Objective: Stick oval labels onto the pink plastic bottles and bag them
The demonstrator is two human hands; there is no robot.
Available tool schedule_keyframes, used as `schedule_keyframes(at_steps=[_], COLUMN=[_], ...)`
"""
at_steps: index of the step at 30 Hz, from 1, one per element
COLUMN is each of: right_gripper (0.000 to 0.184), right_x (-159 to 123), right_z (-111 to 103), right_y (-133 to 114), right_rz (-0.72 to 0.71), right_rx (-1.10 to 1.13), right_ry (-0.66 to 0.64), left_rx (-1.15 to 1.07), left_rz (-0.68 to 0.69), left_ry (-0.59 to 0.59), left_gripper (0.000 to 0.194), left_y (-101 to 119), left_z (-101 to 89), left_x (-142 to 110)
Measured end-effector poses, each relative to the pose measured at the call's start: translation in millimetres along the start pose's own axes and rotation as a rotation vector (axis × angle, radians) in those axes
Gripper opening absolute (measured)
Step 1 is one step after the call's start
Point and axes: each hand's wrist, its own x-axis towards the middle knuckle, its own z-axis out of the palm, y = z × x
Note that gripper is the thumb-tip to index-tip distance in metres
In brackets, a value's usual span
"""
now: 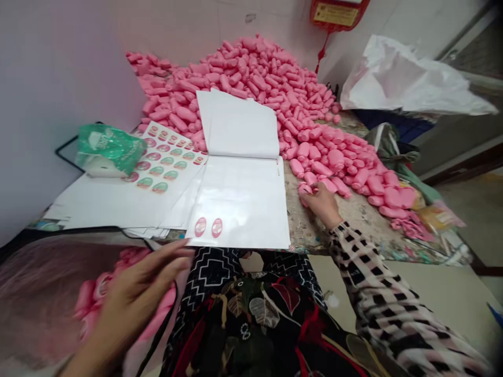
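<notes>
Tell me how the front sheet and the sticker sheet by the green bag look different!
The front sheet shows two stickers near its bottom edge; the sticker sheet has many, in rows. The front sheet's are both pinkish ovals; the sticker sheet's come in red, pink and green. The front sheet lies straighter to you; the sticker sheet sits slanted. Both have a white background.

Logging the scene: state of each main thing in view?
Left bare hand: fingers extended, holding nothing.
Right bare hand: fingertips at a rounded pink piece; grip unclear.
White paper sheet: lying flat, two pink oval stickers on it.
Heap of rounded pink pieces: loose, piled.
Green printed plastic wrapper: crumpled.
White plastic bag: crumpled.
</notes>
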Motion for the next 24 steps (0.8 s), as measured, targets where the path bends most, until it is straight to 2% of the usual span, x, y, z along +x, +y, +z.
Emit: schedule_keyframes(at_steps=[2,4,5,7,8,10,12,14,15,16,18,20,22,24], right_gripper=[0.047,0.049,0.046,0.04,0.037,0.029,0.028,0.03,0.029,0.028,0.027,0.025,0.023,0.022], right_x=[-13,-41,-60,-101,-120,-148,-157,-148,-140,-131,-116,-109,-109,-113], right_z=[1,3,3,3,4,4,5,7,8,11,18,29,40,48], right_y=[-8,-26,-39,-67,-81,-101,-111,-112,-110,-108,-107,-110,-115,-121], right_rz=[-0.027,-0.071,-0.095,-0.172,-0.19,-0.276,-0.397,-0.464,-0.475,-0.485,-0.534,-0.615,-0.67,-0.693], right_rx=[0.171,0.461,0.639,0.885,0.951,1.029,1.001,0.867,0.77,0.66,0.434,0.247,0.12,0.03], right_ry=[0.017,-0.061,-0.171,-0.483,-0.603,-0.738,-0.852,-0.927,-0.906,-0.836,-0.617,-0.465,-0.404,-0.359], left_rx=[-0.239,-0.482,-0.62,-0.898,-1.015,-1.169,-1.201,-1.102,-0.99,-0.837,-0.46,-0.101,0.162,0.361], left_rz=[-0.089,-0.177,-0.213,-0.271,-0.294,-0.332,-0.35,-0.347,-0.331,-0.307,-0.213,-0.059,0.098,0.182], left_ry=[-0.111,-0.213,-0.252,-0.288,-0.3,-0.289,-0.227,-0.144,-0.101,-0.065,-0.014,-0.025,-0.091,-0.165], left_gripper=[0.035,0.039,0.044,0.047,0.044,0.034,0.03,0.034,0.037,0.039,0.038,0.036,0.038,0.045], left_y=[14,24,27,29,30,29,26,21,18,14,6,-1,-6,-9], left_z=[29.4,58.1,70.4,89.1,95.0,99.2,93.2,79.0,70.3,61.4,46.4,38.5,38.4,43.3], left_x=[6,14,18,23,24,23,20,17,15,13,10,8,8,9])
